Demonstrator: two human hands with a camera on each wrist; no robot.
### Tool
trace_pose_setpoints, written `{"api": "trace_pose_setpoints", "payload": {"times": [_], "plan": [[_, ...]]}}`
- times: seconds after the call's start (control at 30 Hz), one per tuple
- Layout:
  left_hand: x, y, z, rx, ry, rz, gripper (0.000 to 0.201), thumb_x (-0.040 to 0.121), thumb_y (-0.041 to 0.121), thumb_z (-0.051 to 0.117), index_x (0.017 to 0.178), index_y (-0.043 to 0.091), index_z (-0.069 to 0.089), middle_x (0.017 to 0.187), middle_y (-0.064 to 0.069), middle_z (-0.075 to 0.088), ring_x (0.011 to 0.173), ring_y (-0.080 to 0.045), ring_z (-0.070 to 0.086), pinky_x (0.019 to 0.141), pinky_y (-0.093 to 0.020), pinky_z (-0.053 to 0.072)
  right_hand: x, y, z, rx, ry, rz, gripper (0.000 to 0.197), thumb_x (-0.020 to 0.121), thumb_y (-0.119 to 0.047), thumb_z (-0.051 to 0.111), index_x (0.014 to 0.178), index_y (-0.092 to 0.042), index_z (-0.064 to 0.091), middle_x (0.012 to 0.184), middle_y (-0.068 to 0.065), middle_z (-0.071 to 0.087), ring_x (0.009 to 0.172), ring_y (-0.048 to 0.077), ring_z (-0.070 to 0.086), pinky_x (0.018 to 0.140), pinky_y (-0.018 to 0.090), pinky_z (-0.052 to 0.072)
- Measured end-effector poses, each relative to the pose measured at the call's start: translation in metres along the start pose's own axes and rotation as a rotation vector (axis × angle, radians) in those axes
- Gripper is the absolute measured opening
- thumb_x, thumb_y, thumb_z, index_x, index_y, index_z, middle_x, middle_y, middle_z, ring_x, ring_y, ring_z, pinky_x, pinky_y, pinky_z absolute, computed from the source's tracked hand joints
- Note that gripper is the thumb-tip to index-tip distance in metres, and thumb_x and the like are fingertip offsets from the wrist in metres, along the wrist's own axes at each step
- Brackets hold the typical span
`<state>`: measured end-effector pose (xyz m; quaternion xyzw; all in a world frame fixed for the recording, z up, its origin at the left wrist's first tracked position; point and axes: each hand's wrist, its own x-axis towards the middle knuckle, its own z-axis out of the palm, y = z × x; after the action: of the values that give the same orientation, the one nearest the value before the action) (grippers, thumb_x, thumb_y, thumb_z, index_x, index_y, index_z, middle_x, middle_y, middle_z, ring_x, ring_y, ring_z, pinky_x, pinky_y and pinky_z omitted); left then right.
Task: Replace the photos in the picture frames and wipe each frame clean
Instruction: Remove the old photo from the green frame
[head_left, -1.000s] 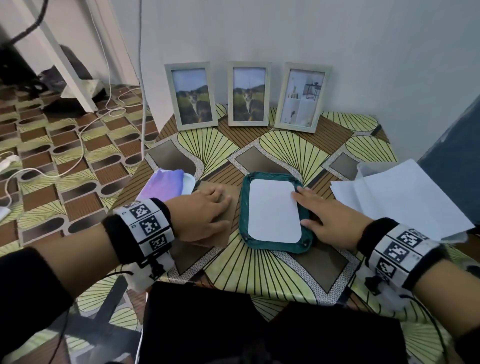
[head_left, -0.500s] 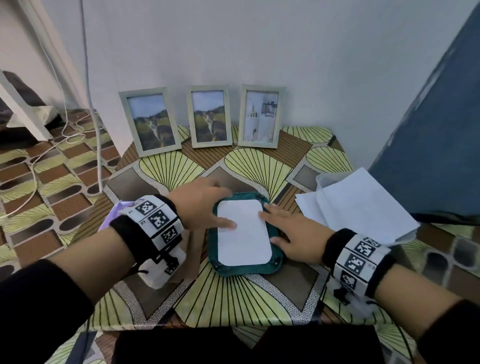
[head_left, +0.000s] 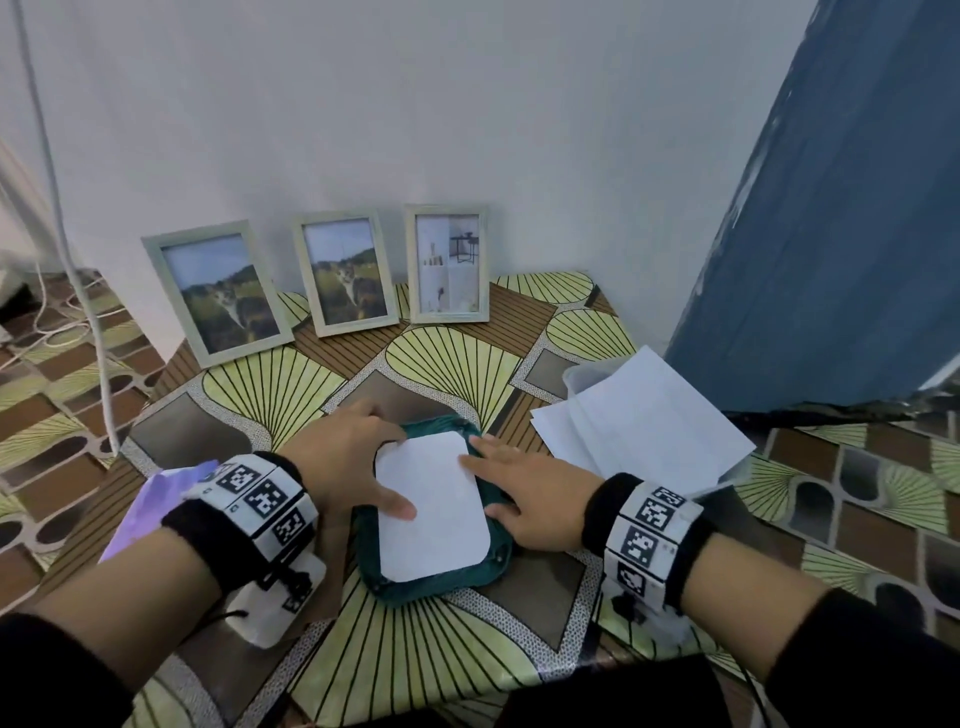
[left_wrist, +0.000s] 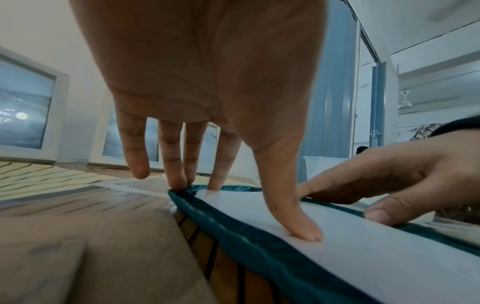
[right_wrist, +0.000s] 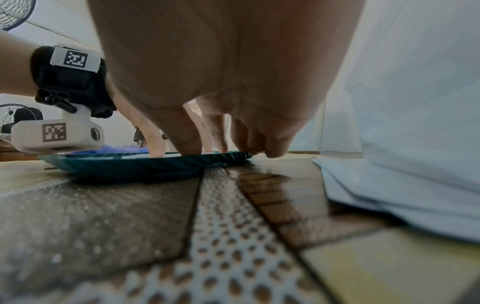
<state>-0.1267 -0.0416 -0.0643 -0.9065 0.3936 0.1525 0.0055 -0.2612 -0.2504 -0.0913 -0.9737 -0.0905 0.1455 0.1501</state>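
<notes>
A teal-rimmed frame (head_left: 379, 577) lies flat on the patterned table, with a white sheet (head_left: 436, 519) lying inside it. My left hand (head_left: 384, 470) rests on the sheet's left side, thumb (left_wrist: 306, 232) pressing flat on it and fingertips (left_wrist: 179, 183) at the far teal corner. On the right side, my right hand (head_left: 485, 475) presses straight fingers on the sheet and rim (right_wrist: 145, 164). Neither hand grips anything. Three pale upright frames lean on the wall: two with cat photos (head_left: 223, 293) (head_left: 348, 273), one with an interior photo (head_left: 449, 265).
A purple cloth (head_left: 156, 499) lies at the left table edge behind my left wrist. A brown backing board (head_left: 337, 566) sits left of the teal frame. Loose white papers (head_left: 639, 421) are piled at the right, next to a blue curtain (head_left: 831, 208).
My left hand moved right, off the brown board and onto the white sheet's left edge. The right hand stayed at the sheet's right edge. The head view turned to the right.
</notes>
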Motion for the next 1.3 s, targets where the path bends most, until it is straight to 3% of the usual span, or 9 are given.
{"api": "trace_pose_setpoints", "payload": {"times": [0.13, 0.37, 0.5, 0.9, 1.0, 1.1, 1.2, 1.3], "plan": [[0.0, 0.003, 0.004, -0.013, 0.045, -0.006, 0.086, 0.052, 0.076, 0.075, 0.125, 0.034, 0.054, 0.111, 0.011, 0.048, 0.099, -0.012, 0.049, 0.086, -0.035, 0.048, 0.0, 0.0, 0.001, 0.005, 0.005, 0.001, 0.068, 0.1, -0.026, 0.047, 0.157, -0.019, 0.011, 0.164, 0.004, 0.001, 0.151, 0.014, 0.0, 0.121, 0.03, 0.007], [-0.001, 0.0, 0.005, -0.013, 0.02, -0.032, 0.078, 0.052, 0.078, 0.073, 0.11, 0.027, 0.065, 0.105, 0.009, 0.048, 0.095, -0.012, 0.047, 0.084, -0.035, 0.047, 0.0, 0.001, 0.002, 0.005, 0.004, 0.007, 0.067, 0.1, -0.027, 0.047, 0.157, -0.019, 0.012, 0.165, 0.003, 0.001, 0.151, 0.013, -0.001, 0.122, 0.031, 0.008], [-0.002, -0.001, 0.008, -0.053, 0.057, -0.03, 0.08, 0.051, 0.075, 0.076, 0.116, 0.031, 0.061, 0.107, 0.01, 0.048, 0.097, -0.012, 0.047, 0.083, -0.035, 0.047, 0.001, 0.001, 0.002, 0.007, 0.008, 0.006, 0.067, 0.1, -0.027, 0.047, 0.157, -0.019, 0.012, 0.165, 0.003, 0.001, 0.151, 0.013, 0.0, 0.122, 0.03, 0.008], [-0.007, 0.0, 0.011, -0.125, 0.156, 0.011, 0.079, 0.054, 0.064, 0.083, 0.112, 0.028, 0.043, 0.103, 0.011, 0.048, 0.093, -0.015, 0.049, 0.08, -0.035, 0.046, 0.0, 0.001, 0.001, 0.008, -0.003, 0.002, 0.067, 0.1, -0.027, 0.047, 0.157, -0.02, 0.011, 0.164, 0.002, 0.002, 0.151, 0.012, -0.001, 0.12, 0.029, 0.008], [-0.011, 0.003, 0.013, -0.095, 0.203, 0.031, 0.077, 0.058, 0.063, 0.08, 0.115, 0.031, 0.04, 0.102, 0.013, 0.048, 0.091, -0.014, 0.049, 0.073, -0.031, 0.04, 0.0, 0.001, 0.002, 0.021, 0.019, -0.007, 0.068, 0.099, -0.025, 0.048, 0.156, -0.02, 0.011, 0.164, 0.002, 0.009, 0.151, 0.014, 0.005, 0.122, 0.032, 0.013], [-0.013, 0.002, 0.014, -0.076, 0.191, 0.025, 0.081, 0.062, 0.066, 0.077, 0.126, 0.032, 0.041, 0.114, 0.012, 0.051, 0.099, -0.013, 0.05, 0.079, -0.03, 0.038, 0.001, 0.001, 0.002, 0.016, 0.107, -0.012, 0.06, 0.098, -0.022, 0.043, 0.154, -0.02, 0.021, 0.159, 0.003, 0.027, 0.149, 0.019, 0.018, 0.12, 0.038, 0.022], [-0.012, -0.001, 0.013, -0.088, 0.152, -0.001, 0.085, 0.062, 0.068, 0.075, 0.132, 0.034, 0.04, 0.121, 0.011, 0.049, 0.106, -0.015, 0.051, 0.089, -0.036, 0.045, 0.002, 0.001, 0.002, -0.034, 0.136, -0.012, 0.055, 0.101, -0.035, 0.04, 0.152, -0.02, 0.026, 0.157, 0.001, 0.032, 0.148, 0.017, 0.021, 0.117, 0.038, 0.024], [-0.011, -0.001, 0.014, -0.101, 0.147, -0.002, 0.085, 0.061, 0.067, 0.077, 0.131, 0.035, 0.04, 0.121, 0.01, 0.047, 0.105, -0.017, 0.052, 0.088, -0.037, 0.047, 0.002, 0.003, 0.003, -0.072, 0.064, 0.005, 0.066, 0.098, -0.052, 0.042, 0.153, -0.021, 0.021, 0.161, -0.001, 0.022, 0.149, 0.017, 0.016, 0.118, 0.043, 0.024]]}}
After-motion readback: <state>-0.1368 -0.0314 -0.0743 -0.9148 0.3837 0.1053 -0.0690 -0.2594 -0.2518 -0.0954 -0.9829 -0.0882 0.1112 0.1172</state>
